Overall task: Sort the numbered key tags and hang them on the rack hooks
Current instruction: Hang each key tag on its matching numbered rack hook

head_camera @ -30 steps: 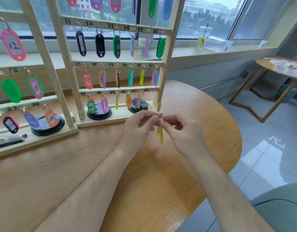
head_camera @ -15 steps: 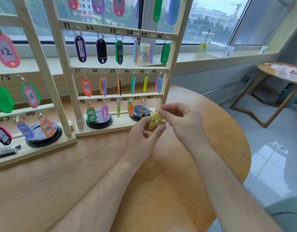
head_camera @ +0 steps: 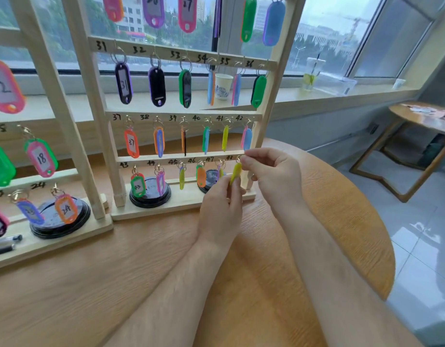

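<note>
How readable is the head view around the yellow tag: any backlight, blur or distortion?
Head view: bottom-rail numbers legible; yellow tag edge-on, its number unseen; bright window behind the rack; wide-angle bends its posts; far-left tags blurred.

On the table [head_camera: 141, 284], left rack [head_camera: 66, 121] beside right rack [head_camera: 181, 206] — window [head_camera: 329, 33] behind, side table [head_camera: 421, 116] right.
</note>
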